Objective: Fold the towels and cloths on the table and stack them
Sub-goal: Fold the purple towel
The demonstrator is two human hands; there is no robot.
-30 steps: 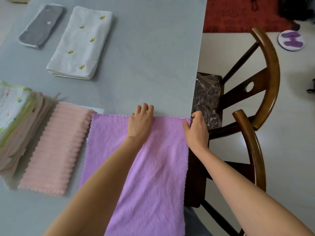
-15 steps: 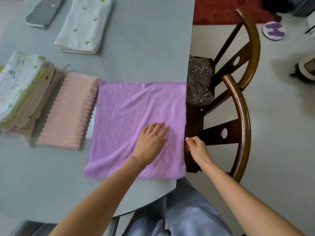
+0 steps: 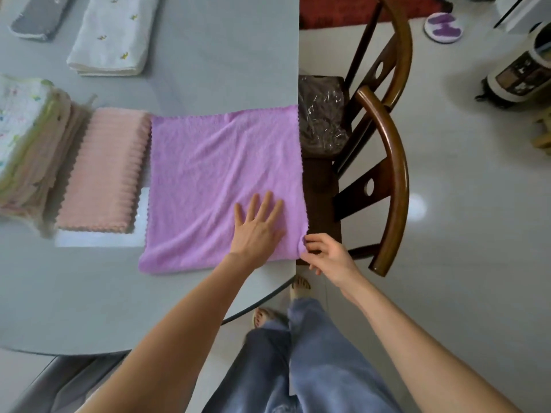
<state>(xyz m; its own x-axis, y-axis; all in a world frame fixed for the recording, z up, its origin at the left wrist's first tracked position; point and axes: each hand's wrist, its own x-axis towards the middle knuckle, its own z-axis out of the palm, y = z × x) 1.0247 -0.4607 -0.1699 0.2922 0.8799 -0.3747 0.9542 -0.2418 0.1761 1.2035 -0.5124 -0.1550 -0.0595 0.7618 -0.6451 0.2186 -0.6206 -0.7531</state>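
A purple towel (image 3: 208,177) lies spread flat on the grey table (image 3: 214,55), its right side along the table's right edge. My left hand (image 3: 259,225) rests flat on the towel's near right part, fingers straight. My right hand (image 3: 325,256) pinches the towel's near right corner at the table edge. To the towel's left lies a folded pink ribbed cloth (image 3: 104,171). Further left stands a stack of folded cloths (image 3: 26,138). Far back lie a folded white towel (image 3: 113,34) and a folded grey cloth (image 3: 38,16).
A dark wooden chair (image 3: 390,162) stands tight against the table's right edge, with a plastic-wrapped cushion (image 3: 322,114) on its seat. My legs and sandalled feet (image 3: 265,315) are below the table's rounded near edge. A slipper (image 3: 442,26) lies on the floor far right.
Both hands slid from the towel's far edge back to its near right part. The left hand now lies flat with fingers spread, and the right hand grips the near right corner.
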